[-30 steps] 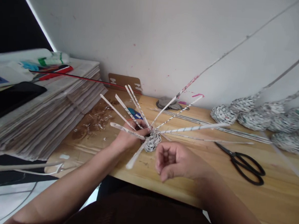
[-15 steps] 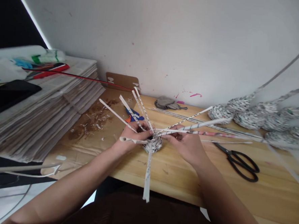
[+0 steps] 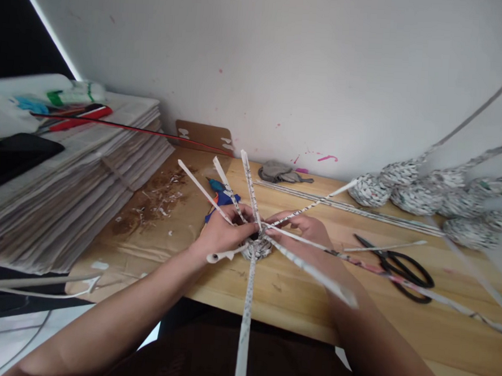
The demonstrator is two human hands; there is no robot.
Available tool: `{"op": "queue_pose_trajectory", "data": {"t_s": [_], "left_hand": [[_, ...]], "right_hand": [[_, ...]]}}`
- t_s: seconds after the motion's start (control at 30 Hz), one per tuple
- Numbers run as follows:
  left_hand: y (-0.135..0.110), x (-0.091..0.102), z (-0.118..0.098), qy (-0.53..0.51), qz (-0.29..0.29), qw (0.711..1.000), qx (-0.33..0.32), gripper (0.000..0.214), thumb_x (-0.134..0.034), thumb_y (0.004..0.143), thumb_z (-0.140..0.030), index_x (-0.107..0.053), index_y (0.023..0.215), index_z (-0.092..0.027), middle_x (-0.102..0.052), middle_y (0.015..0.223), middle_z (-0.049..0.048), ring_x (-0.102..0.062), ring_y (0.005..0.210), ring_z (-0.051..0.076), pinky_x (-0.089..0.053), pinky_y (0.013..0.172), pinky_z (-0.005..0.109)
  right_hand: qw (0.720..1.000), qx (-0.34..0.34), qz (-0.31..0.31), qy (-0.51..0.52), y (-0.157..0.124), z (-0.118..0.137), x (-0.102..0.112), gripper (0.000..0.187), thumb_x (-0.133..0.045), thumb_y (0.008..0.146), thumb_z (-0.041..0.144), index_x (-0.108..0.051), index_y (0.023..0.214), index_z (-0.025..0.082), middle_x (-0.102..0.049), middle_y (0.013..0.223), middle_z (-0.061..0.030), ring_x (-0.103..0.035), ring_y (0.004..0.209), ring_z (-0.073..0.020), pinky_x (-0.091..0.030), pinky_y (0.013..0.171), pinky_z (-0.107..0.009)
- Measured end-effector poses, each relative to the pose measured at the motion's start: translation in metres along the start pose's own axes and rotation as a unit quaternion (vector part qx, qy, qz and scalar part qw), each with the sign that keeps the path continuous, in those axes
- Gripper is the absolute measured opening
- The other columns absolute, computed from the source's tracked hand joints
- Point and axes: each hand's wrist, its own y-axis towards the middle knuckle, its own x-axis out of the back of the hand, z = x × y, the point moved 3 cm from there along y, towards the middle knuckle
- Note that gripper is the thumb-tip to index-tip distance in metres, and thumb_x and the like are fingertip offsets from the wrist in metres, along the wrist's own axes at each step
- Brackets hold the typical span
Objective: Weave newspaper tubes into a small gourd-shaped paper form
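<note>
A small round basket (image 3: pixel 256 249) woven from rolled newspaper sits low over the table, with several paper tubes spreading from its rim. My left hand (image 3: pixel 227 231) is closed on its left side, thumb at the rim. On the opposite side, my right hand (image 3: pixel 305 230) pinches a paper tube (image 3: pixel 294 235) close to the rim, its fingertips partly hidden. This long tube, with a pinkish stretch, runs over my right forearm to the right edge. Another white tube (image 3: pixel 317 274) slants across the same forearm, its end blurred. One upright tube (image 3: pixel 251 185) points toward the wall.
Black-handled scissors (image 3: pixel 407 268) lie to the right, under the long tube. Several woven paper pieces (image 3: pixel 420 198) stand at the back right. Thin sticks (image 3: pixel 360 213) and a grey cloth (image 3: pixel 281 172) lie near the wall. A newspaper stack (image 3: pixel 120 163) fills the left side.
The long pinkish tube and the white tube beside it have swung down toward me across my right forearm. My right hand has turned slightly at the rim; my left hand keeps its hold.
</note>
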Motion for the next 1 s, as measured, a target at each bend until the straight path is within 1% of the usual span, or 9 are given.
{"op": "queue_pose_trajectory", "data": {"t_s": [0.07, 0.2, 0.3, 0.4, 0.5, 0.7, 0.9, 1.0], "left_hand": [[0.0, 0.0, -0.002, 0.004, 0.002, 1.0, -0.017, 0.026, -0.077, 0.072, -0.033, -0.072, 0.087, -0.012, -0.074, 0.078, 0.0071, -0.066, 0.067, 0.017, -0.05, 0.063, 0.028], [0.0, 0.001, -0.003, -0.006, 0.022, 0.999, -0.025, 0.024, -0.076, 0.074, -0.032, -0.071, 0.088, -0.012, -0.074, 0.08, 0.0075, -0.067, 0.069, 0.018, -0.051, 0.067, 0.03], [-0.001, 0.0, -0.005, -0.003, 0.031, 0.999, -0.031, 0.023, -0.075, 0.076, -0.032, -0.072, 0.087, -0.012, -0.075, 0.083, 0.0089, -0.068, 0.073, 0.018, -0.052, 0.071, 0.03], [-0.002, 0.0, -0.008, 0.01, 0.023, 0.999, -0.039, 0.022, -0.073, 0.079, -0.033, -0.073, 0.086, -0.012, -0.075, 0.084, 0.0089, -0.068, 0.076, 0.018, -0.052, 0.073, 0.03], [-0.003, -0.002, -0.009, 0.009, 0.02, 0.999, -0.026, 0.023, -0.074, 0.079, -0.036, -0.073, 0.083, -0.013, -0.074, 0.08, 0.0074, -0.067, 0.073, 0.017, -0.052, 0.071, 0.029], [-0.005, -0.003, -0.01, -0.001, 0.038, 0.999, -0.015, 0.028, -0.076, 0.077, -0.036, -0.075, 0.09, -0.011, -0.076, 0.088, 0.0097, -0.07, 0.079, 0.02, -0.055, 0.076, 0.032], [0.001, -0.001, -0.014, 0.066, 0.054, 0.996, -0.003, 0.02, -0.073, 0.076, -0.031, -0.076, 0.085, -0.013, -0.077, 0.084, 0.0082, -0.071, 0.08, 0.021, -0.055, 0.078, 0.032], [0.004, -0.001, -0.015, 0.1, 0.079, 0.992, -0.005, 0.018, -0.07, 0.077, -0.029, -0.075, 0.084, -0.014, -0.076, 0.081, 0.0068, -0.07, 0.079, 0.021, -0.054, 0.075, 0.031]], "right_hand": [[1.0, 0.011, 0.004, 0.002, 0.0, -0.001, -0.003, 0.016, -0.078, 0.079, 0.036, -0.078, 0.088, 0.023, -0.077, 0.093, -0.0047, -0.071, 0.089, -0.0224, -0.052, 0.087, -0.037], [0.998, 0.017, -0.004, 0.052, -0.001, -0.005, -0.009, 0.016, -0.075, 0.081, 0.036, -0.072, 0.086, 0.021, -0.074, 0.082, -0.0019, -0.069, 0.077, -0.0184, -0.052, 0.072, -0.03], [0.995, 0.002, -0.005, 0.098, -0.002, -0.007, -0.013, 0.017, -0.073, 0.083, 0.036, -0.068, 0.085, 0.02, -0.072, 0.077, -0.0013, -0.067, 0.07, -0.0165, -0.05, 0.062, -0.026], [0.993, -0.02, -0.015, 0.119, -0.002, -0.007, -0.016, 0.019, -0.071, 0.083, 0.037, -0.065, 0.083, 0.019, -0.07, 0.074, -0.0019, -0.065, 0.065, -0.0156, -0.048, 0.057, -0.025], [0.994, -0.011, -0.019, 0.11, -0.002, -0.006, -0.016, 0.02, -0.07, 0.084, 0.038, -0.064, 0.083, 0.019, -0.069, 0.073, -0.0015, -0.063, 0.064, -0.0147, -0.047, 0.057, -0.024], [0.994, 0.009, 0.012, 0.113, -0.002, -0.004, -0.014, 0.018, -0.067, 0.086, 0.036, -0.064, 0.084, 0.018, -0.07, 0.073, -0.002, -0.064, 0.066, -0.0149, -0.047, 0.058, -0.024], [0.994, 0.028, -0.035, 0.101, -0.003, -0.002, -0.015, 0.015, -0.069, 0.084, 0.032, -0.067, 0.083, 0.017, -0.067, 0.071, -0.0024, -0.061, 0.063, -0.0145, -0.047, 0.058, -0.025], [0.993, 0.047, -0.05, 0.095, -0.002, -0.004, -0.017, 0.014, -0.07, 0.083, 0.031, -0.068, 0.086, 0.017, -0.068, 0.076, -0.0038, -0.062, 0.066, -0.0152, -0.049, 0.061, -0.026]]}}
